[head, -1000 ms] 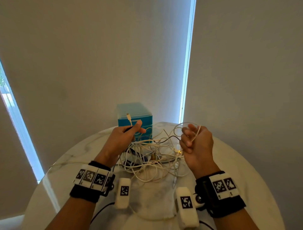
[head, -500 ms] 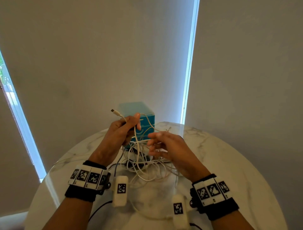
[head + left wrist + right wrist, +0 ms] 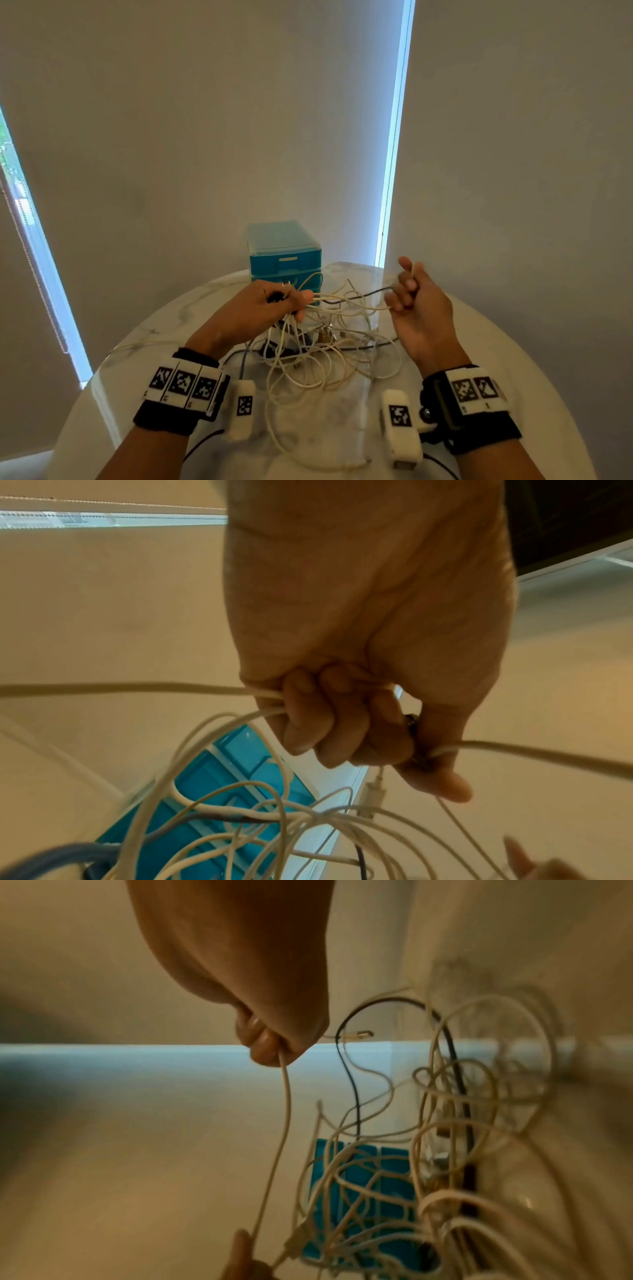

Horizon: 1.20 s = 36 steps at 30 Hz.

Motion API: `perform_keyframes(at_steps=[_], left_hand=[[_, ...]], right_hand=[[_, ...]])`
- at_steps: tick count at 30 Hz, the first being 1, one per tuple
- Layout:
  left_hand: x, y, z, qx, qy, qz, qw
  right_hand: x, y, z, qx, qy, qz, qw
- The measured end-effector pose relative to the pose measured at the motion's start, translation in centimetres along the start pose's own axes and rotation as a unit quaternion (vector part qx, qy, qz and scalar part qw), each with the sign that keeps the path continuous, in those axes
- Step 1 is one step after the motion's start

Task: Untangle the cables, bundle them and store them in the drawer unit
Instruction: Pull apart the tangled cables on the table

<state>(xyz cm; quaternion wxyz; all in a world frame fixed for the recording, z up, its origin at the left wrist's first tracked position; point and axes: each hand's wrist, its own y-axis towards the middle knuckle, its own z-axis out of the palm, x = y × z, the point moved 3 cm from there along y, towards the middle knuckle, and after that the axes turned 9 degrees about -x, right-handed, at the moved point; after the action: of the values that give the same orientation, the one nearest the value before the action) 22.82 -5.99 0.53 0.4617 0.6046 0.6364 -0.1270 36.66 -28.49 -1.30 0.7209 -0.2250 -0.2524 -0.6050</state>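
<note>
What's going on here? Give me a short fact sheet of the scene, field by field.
Setting: round marble table beside grey walls
Left hand: grips several white cables
Right hand: pinches one white cable, drawn out to the side
Cable tangle: mostly white with a few dark strands, loose on the table between the hands
Drawer unit: blue, behind the tangle, top drawer closed
Progress: cables not untangled, none bundled or stored

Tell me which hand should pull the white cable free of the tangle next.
Right, probably. The right hand pinches one white cable alone, off to the side. The left hand grips several strands above the tangle, so it suits anchoring.
</note>
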Motion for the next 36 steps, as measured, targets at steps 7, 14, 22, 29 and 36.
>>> perform_keyframes(at_steps=[7,14,22,29,36], left_hand=[[1.5,0.5,-1.6,-0.227,-0.108,-0.067,0.965],[-0.4,0.5,1.0,-0.09,-0.174,-0.089,0.977],[0.6,0.4,-0.2,-0.155,-0.144,-0.045,0.976],[1.8,0.9,-2.3,-0.277,-0.269,-0.065,0.92],[-0.3,0.5,-0.5,-0.241,-0.248,-0.026,0.938]], right_hand=[[-0.6,-3.2,2.7,0.172,-0.235,-0.03,0.956],[-4.6,-6.1,4.1,0.309,-0.449,-0.098,0.833],[-3.7,-3.7,2.6,0.188,-0.47,-0.148,0.849],[-2.2,0.9,-2.6,-0.056,-0.31,0.003,0.949],[-1.7,-1.2,-0.2,-0.047,-0.752,-0.275,0.598]])
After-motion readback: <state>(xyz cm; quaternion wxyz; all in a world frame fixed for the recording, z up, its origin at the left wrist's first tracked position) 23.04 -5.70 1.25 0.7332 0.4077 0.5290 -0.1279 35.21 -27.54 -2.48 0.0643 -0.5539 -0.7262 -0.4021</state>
